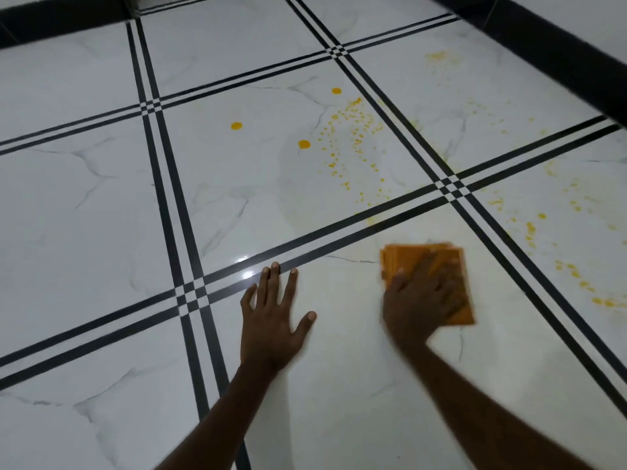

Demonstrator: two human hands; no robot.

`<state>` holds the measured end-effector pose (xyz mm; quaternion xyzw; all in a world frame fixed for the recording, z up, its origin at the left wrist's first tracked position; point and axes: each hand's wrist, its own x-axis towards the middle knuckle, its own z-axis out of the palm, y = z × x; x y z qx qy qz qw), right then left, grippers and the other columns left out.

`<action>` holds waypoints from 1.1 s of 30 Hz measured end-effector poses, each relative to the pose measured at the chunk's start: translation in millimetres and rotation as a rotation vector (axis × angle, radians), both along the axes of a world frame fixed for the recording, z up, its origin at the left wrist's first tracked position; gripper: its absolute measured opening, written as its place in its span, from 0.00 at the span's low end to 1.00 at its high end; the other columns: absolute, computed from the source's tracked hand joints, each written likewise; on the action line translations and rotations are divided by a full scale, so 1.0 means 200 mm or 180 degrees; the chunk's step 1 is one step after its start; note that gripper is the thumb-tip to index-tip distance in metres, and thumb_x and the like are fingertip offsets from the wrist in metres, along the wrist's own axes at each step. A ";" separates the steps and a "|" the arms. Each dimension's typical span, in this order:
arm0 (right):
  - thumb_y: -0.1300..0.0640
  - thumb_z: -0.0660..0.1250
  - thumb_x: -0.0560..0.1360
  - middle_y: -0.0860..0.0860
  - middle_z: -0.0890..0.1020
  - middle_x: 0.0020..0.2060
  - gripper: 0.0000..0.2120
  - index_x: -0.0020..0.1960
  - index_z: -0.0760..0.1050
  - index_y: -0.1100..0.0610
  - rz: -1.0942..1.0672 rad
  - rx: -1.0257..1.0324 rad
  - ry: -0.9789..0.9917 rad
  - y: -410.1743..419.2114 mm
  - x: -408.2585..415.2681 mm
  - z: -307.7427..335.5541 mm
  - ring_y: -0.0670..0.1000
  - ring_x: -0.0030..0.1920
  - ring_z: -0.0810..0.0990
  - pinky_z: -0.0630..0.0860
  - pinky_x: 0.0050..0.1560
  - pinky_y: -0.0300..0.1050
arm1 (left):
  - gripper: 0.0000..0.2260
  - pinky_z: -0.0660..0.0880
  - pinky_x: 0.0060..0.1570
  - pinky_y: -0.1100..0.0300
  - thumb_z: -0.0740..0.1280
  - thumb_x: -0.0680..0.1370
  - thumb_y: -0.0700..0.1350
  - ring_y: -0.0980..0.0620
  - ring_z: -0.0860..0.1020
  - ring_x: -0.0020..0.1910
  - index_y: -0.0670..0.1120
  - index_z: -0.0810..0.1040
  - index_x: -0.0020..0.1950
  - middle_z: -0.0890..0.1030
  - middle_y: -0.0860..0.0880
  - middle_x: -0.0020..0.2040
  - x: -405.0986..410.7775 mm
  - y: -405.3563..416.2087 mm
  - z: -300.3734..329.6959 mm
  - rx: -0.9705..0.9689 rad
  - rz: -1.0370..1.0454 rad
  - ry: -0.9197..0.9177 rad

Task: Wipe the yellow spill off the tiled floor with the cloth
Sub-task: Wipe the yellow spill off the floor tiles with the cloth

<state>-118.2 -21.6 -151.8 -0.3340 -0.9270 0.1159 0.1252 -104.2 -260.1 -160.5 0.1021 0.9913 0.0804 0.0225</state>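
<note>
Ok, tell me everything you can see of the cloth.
The cloth is orange, folded into a flat, roughly square pad with stacked layers showing along its far edge. It looks like thin soft fabric, slightly motion-blurred. It lies flat on the white tiled floor, just near of the black double line, with the right hand pressing on top, fingers spread over it.

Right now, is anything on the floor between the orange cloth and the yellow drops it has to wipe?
Nothing visible is. The right hand presses the cloth flat on the floor. Between it and the yellow drops lies only bare tile and black lines. The left hand rests off to the side.
</note>
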 end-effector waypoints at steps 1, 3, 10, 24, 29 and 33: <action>0.42 0.53 0.81 0.63 0.58 0.81 0.34 0.83 0.54 0.53 0.0602 0.0036 -0.0066 -0.11 0.07 0.00 0.68 0.80 0.57 0.47 0.78 0.67 | 0.36 0.53 0.77 0.43 0.53 0.80 0.68 0.46 0.47 0.83 0.51 0.53 0.83 0.48 0.45 0.84 0.00 0.00 0.01 0.0025 -0.0005 -0.0042; 0.42 0.53 0.81 0.61 0.57 0.82 0.33 0.84 0.54 0.52 0.1860 0.0290 -0.0217 -0.12 -0.04 -0.05 0.66 0.81 0.56 0.47 0.79 0.65 | 0.36 0.53 0.77 0.42 0.52 0.80 0.68 0.46 0.45 0.83 0.51 0.53 0.83 0.48 0.45 0.84 -0.01 -0.01 0.03 0.0051 0.0001 -0.0108; 0.44 0.55 0.82 0.65 0.66 0.77 0.29 0.80 0.62 0.55 0.0148 0.0109 0.0197 0.30 -0.59 -0.07 0.69 0.76 0.65 0.57 0.76 0.70 | 0.37 0.52 0.78 0.42 0.54 0.79 0.69 0.48 0.42 0.83 0.53 0.50 0.83 0.44 0.47 0.84 0.00 -0.03 0.00 0.0161 -0.0012 -0.0098; 0.43 0.55 0.82 0.66 0.62 0.79 0.32 0.82 0.58 0.56 -0.0226 -0.0023 0.0147 0.15 -0.28 -0.04 0.69 0.78 0.61 0.56 0.76 0.72 | 0.38 0.53 0.77 0.42 0.56 0.78 0.69 0.47 0.44 0.83 0.52 0.52 0.83 0.46 0.47 0.84 -0.02 -0.02 0.03 0.0184 0.0011 -0.0154; 0.43 0.57 0.81 0.60 0.60 0.81 0.33 0.83 0.58 0.54 0.1967 0.0264 -0.0107 -0.12 0.03 -0.02 0.65 0.81 0.58 0.54 0.79 0.67 | 0.38 0.57 0.75 0.40 0.57 0.78 0.68 0.44 0.51 0.82 0.51 0.55 0.83 0.52 0.44 0.83 -0.02 -0.05 0.02 0.0181 -0.0062 -0.0030; 0.41 0.51 0.83 0.62 0.64 0.79 0.31 0.82 0.61 0.54 0.1597 0.0560 -0.0303 0.53 -0.22 -0.09 0.66 0.78 0.65 0.63 0.73 0.68 | 0.37 0.58 0.72 0.41 0.56 0.76 0.67 0.41 0.57 0.81 0.50 0.60 0.82 0.57 0.43 0.82 0.00 -0.03 -0.01 0.0016 -0.0079 0.0156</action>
